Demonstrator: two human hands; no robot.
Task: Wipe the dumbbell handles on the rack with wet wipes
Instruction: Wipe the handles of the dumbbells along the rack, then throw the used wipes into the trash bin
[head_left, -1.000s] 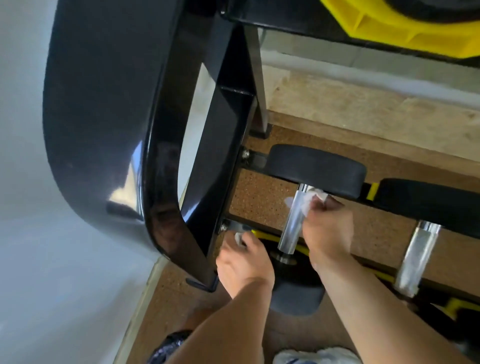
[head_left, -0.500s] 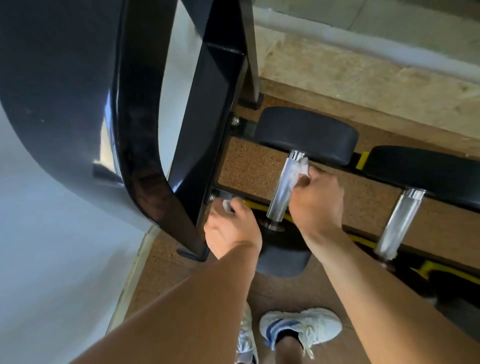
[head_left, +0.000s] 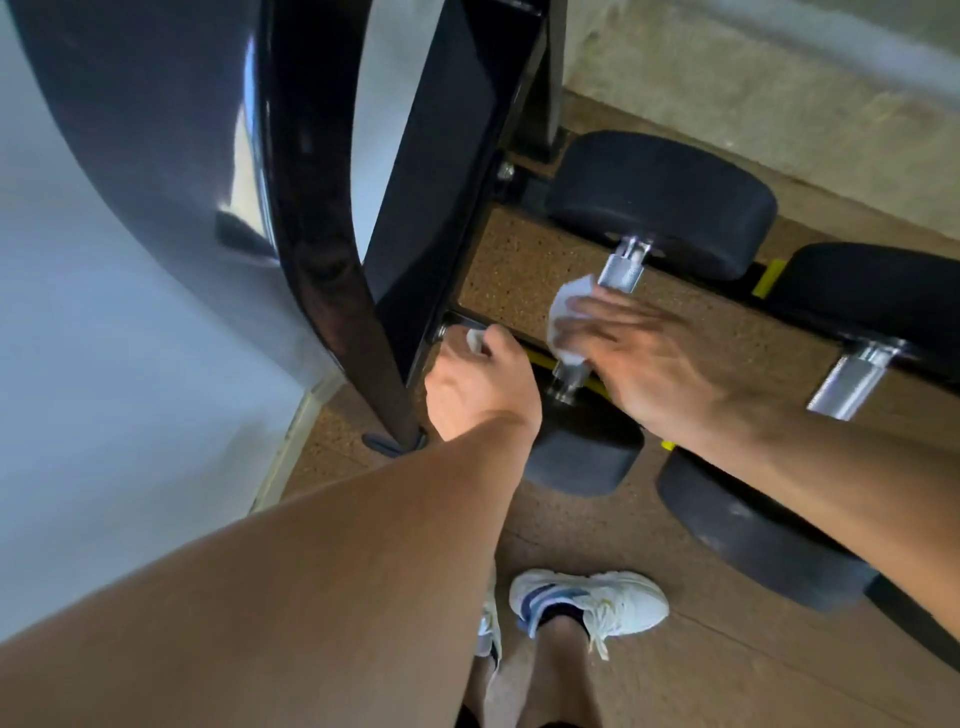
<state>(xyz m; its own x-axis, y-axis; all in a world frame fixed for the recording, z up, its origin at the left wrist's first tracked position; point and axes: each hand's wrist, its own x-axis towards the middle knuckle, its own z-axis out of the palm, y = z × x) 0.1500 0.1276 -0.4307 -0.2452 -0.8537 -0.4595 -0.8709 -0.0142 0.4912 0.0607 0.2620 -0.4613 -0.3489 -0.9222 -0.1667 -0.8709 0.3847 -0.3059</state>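
your right hand (head_left: 644, 358) presses a wet wipe (head_left: 566, 312) against the chrome handle (head_left: 618, 273) of the first dumbbell (head_left: 660, 202), which lies on the bottom tier of the rack (head_left: 452, 156) at about 1 o'clock from the frame centre. the fingers lie along the handle and are blurred, so whether they wrap fully round it cannot be told; treat the grip as partial. your left hand (head_left: 478, 379) is clenched on a small white wad (head_left: 475, 340), probably a second wipe, just beside the rack's lower rail bolt at 12 o'clock. a second handle (head_left: 852, 379) waits at 3 o'clock, apart from both hands. hazards, as judged from this position: the wipe is bunched toward the 11 o'clock side of the handle, so a stroke with flat fingers is likely to clean only the upper face and leave the underside untouched. a wet chrome surface is slippery; a hard push toward the far head could let your hand slide and strike the rubber plate or the rail. a sideways load on the handle could roll the dumbbell in its cradle and pinch the fingers against the near head (head_left: 582, 457). your shoe (head_left: 592, 603) stands directly below at 6 o'clock, within the drop path if the dumbbell is dislodged. keep your head clear of the black upright at 11 o'clock.
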